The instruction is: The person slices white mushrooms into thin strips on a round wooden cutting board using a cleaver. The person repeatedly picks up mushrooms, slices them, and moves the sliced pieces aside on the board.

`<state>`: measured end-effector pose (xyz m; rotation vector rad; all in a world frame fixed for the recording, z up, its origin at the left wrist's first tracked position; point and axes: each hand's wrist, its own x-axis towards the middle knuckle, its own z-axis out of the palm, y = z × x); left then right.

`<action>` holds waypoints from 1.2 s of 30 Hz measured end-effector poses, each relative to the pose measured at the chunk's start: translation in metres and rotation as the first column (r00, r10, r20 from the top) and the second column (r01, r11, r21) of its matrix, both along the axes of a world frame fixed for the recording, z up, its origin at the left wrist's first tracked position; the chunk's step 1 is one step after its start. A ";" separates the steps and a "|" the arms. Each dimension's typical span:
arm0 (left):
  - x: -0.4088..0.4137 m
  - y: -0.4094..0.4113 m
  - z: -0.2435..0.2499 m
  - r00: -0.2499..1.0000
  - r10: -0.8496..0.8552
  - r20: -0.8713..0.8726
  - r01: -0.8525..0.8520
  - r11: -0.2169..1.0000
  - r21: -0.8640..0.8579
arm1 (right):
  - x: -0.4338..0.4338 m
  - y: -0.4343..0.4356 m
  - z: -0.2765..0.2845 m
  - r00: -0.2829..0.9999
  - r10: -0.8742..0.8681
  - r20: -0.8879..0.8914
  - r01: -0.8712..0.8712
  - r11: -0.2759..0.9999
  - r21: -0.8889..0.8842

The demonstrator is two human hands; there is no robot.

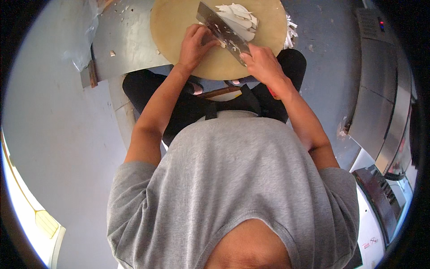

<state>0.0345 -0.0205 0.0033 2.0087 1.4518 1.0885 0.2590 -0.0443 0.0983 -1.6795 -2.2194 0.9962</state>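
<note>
A round, yellowish cutting board (174, 37) lies before me. My right hand (265, 65) grips a wide-bladed cleaver (223, 35), its blade slanting up to the left across the board and bearing white scraps. At the blade's left side, my left hand (196, 47) has bent fingers around a small pale piece (222, 43), mostly hidden by the fingers and blade. Beyond the blade, to its right, lies a pile of white slices (240, 20) of some food that I cannot identify. More white strips (290, 32) lie just past the board's right edge.
Left of the board is a metal sheet surface (131, 43) with small scraps. A second blade with a wooden handle (93, 74) sticks out at its corner, beside clear plastic film (84, 50). My knees flank the board's near edge. Stainless steel equipment (376, 80) stands at the right.
</note>
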 end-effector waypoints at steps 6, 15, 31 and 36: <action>-0.002 0.002 -0.010 1.000 -0.001 0.010 0.001 1.000 -0.009 | 0.011 0.004 -0.006 0.999 -0.003 -0.042 0.002 1.000 -0.030; -0.003 0.003 -0.007 1.000 -0.004 0.021 0.006 0.995 -0.098 | 0.014 0.011 -0.008 0.998 0.038 -0.053 -0.039 0.999 -0.026; 0.000 0.002 -0.006 1.000 0.008 0.012 -0.008 0.998 -0.056 | -0.004 0.009 -0.005 0.999 0.039 0.012 -0.039 0.999 0.000; -0.002 0.002 -0.004 1.000 -0.001 -0.027 0.000 1.000 -0.021 | -0.027 0.001 -0.020 1.000 0.007 0.026 -0.010 0.990 0.138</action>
